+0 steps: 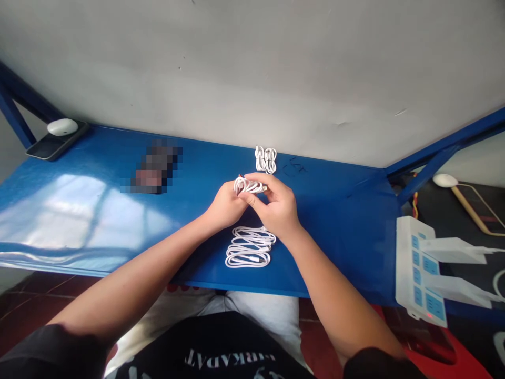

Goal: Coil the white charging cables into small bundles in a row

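Observation:
Both my hands are raised just above the blue table top point(315, 221). My left hand point(225, 205) and my right hand point(274, 205) pinch a small coil of white cable point(248, 185) between them, and a dark plug end shows at its left. Below my wrists, a larger loose coil of white cable point(248, 247) lies flat on the table. Beyond my fingers stand two small bundled white cables point(265, 159), side by side and apart from my hands.
A pixelated, blurred object point(152, 167) lies on the table to the left. At the far left corner, a white oval device point(62, 127) rests on a dark slab point(49, 149). A white power strip point(418, 268) with plugged-in adapters sits at right. A grey wall point(252, 68) backs the table.

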